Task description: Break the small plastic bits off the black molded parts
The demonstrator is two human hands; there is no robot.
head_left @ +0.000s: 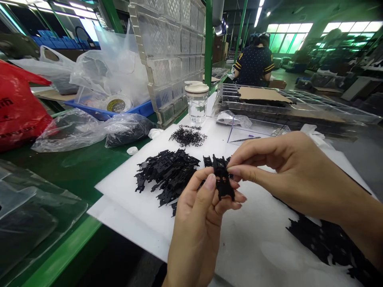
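The tabletop [74, 171] was green, with a raised green rim along its near left edge, and most of its middle and right part lay under a white foam sheet [263, 247]. Both hands worked just above that sheet, near its middle. The left hand [197, 223] was closed on a small flat black plastic part [223, 181], thumb and fingers pinching its lower half; the right hand [287, 167] came in from the right with fingertips pinched on the part's upper end.

Just behind the hands a heap of similar black parts [167, 173] lay on the sheet, and farther back a smaller tangle of thin black wire pieces [188, 136]. More black parts [329, 239] spread along the sheet's near right edge. A clear jar with a white lid [196, 101] stood toward the far edge, beside stacked clear compartment trays [173, 52] leaning upright. To the right, flat clear trays [299, 105] carried a piece of cardboard [263, 95].

On the left side sat a red plastic bag [18, 107], crumpled clear bags [89, 129] and a blue tray [104, 113] holding a tape roll.

The room beyond was a workshop with green posts and bright windows; a person in a dark dotted shirt [254, 59] sat with their back turned at a farther bench.
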